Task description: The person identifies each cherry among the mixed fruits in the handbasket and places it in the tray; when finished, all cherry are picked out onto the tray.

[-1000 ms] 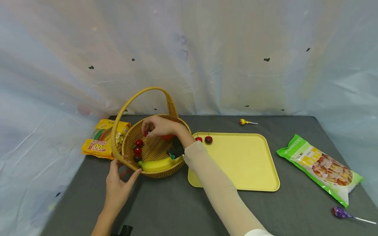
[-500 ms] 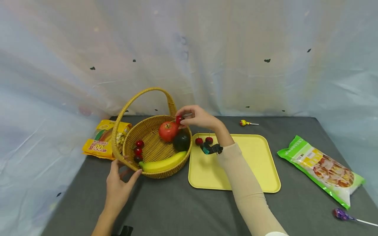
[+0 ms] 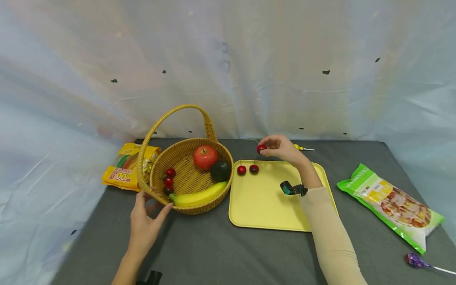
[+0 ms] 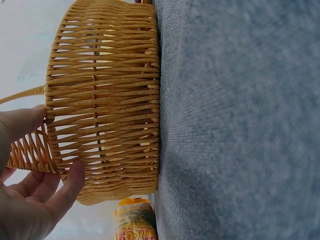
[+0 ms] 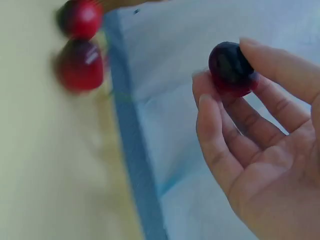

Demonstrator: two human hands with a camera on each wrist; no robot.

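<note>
My right hand (image 3: 281, 147) pinches a red cherry (image 3: 261, 149) (image 5: 231, 69) between thumb and fingertips, above the far edge of the yellow tray (image 3: 281, 209). Two more cherries (image 3: 247, 169) (image 5: 79, 62) lie on the tray's far left corner. The wicker basket (image 3: 189, 176) (image 4: 105, 100) holds a red apple (image 3: 205, 156), a dark round fruit (image 3: 220, 171), a banana (image 3: 198, 195) and three cherries (image 3: 169, 181). My left hand (image 3: 147, 215) (image 4: 37, 190) rests with straight fingers against the basket's near left wall.
A yellow snack bag (image 3: 122, 172) lies behind the basket on the left. A green snack bag (image 3: 392, 204) lies right of the tray. One lollipop (image 3: 303, 148) sits at the table's back, another (image 3: 418, 263) near the front right corner. A pale curtain hangs behind.
My right hand took a cherry out of the basket and carried it rightward to above the tray's far edge. The left hand stayed at the basket.
</note>
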